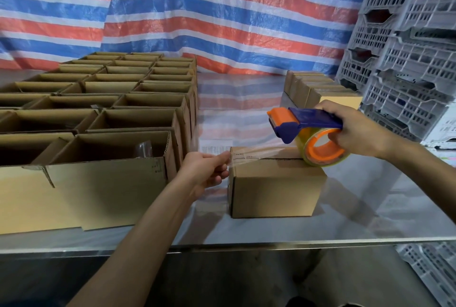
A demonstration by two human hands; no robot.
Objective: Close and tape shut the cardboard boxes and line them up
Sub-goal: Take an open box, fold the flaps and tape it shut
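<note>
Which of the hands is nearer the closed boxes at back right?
Right. The right hand, holding the tape dispenser, is just before the closed boxes; the left hand pinches tape farther left.

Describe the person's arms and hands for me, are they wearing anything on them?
Both are bare. The left hand and right hand have no gloves, and no ring, watch or band shows. The left forearm and right forearm are uncovered as far as the frame reaches; no sleeve comes into view. No markings or tattoos are visible.
</note>
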